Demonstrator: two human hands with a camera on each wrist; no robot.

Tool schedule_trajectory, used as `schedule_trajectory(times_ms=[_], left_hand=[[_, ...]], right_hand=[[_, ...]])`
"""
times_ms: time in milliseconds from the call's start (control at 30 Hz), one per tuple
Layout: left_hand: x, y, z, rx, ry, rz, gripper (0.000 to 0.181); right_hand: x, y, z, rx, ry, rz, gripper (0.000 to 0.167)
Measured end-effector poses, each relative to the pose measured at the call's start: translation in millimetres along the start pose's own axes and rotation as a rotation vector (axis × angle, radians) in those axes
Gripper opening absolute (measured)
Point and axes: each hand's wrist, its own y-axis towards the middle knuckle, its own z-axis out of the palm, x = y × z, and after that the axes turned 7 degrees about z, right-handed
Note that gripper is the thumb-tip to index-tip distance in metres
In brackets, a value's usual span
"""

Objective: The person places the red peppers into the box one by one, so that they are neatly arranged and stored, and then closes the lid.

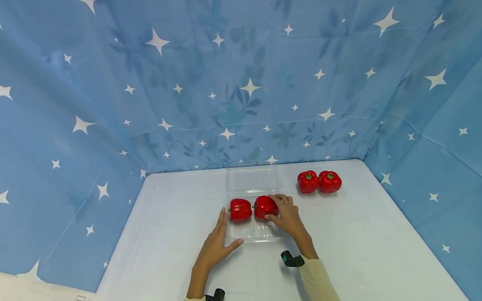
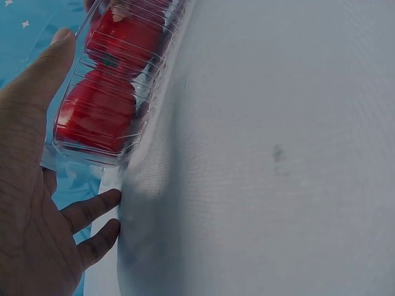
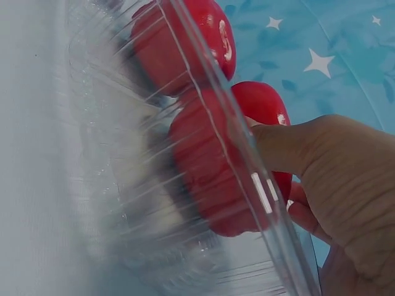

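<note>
A clear plastic clamshell box [image 1: 254,240] lies with its lid folded back towards the curtain. Two red bell peppers sit side by side on their sides in its base: a left bell pepper [image 1: 240,210] and a right bell pepper [image 1: 265,207]. My right hand [image 1: 288,215] grips the right pepper, thumb at the near side and fingers over the far side; the thumb also shows on it in the right wrist view. My left hand [image 1: 215,246] rests along the box's left side, fingers straight and thumb spread by the front edge. In the left wrist view the peppers show through the ribbed wall.
Two more red bell peppers, one [image 1: 308,182] beside another [image 1: 329,182], stand upright at the back right of the white table [image 1: 180,209]. A blue star-patterned curtain [image 1: 196,83] encloses the table's back and sides. The open lid [image 1: 252,179] reaches nearly to the back edge.
</note>
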Motion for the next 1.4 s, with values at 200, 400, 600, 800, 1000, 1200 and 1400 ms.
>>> schedule_trajectory(times_ms=[200,400,600,800,1000,1200,1400], left_hand=[[-0.3,0.1,-1.3,0.0,-0.01,-0.004,0.104],[1.4,0.5,0.9,-0.007,-0.013,0.002,0.104],[1.5,1.2,-0.2,-0.011,-0.007,-0.001,0.104],[2.8,1.3,0.5,0.0,-0.021,-0.011,0.103],[1.0,1.0,1.6,0.008,-0.021,-0.009,0.102],[0.3,1.4,1.0,0.007,-0.02,-0.014,0.104],[0.3,0.5,1.9,0.006,-0.014,-0.017,0.103]], right_hand=[[0,-0.2,-2,0.016,0.056,0.012,0.075],[-6,-0.5,-8,0.008,0.121,0.017,0.07],[-17,0.7,-17,-0.048,0.204,0.026,0.06],[-31,1.5,-24,-0.148,0.224,0.045,0.048],[-43,2.3,-32,-0.393,0.246,0.12,0.037],[-57,3.2,-41,-0.555,0.153,0.277,0.038],[-76,6.6,-48,-0.597,0.147,0.414,0.052]])
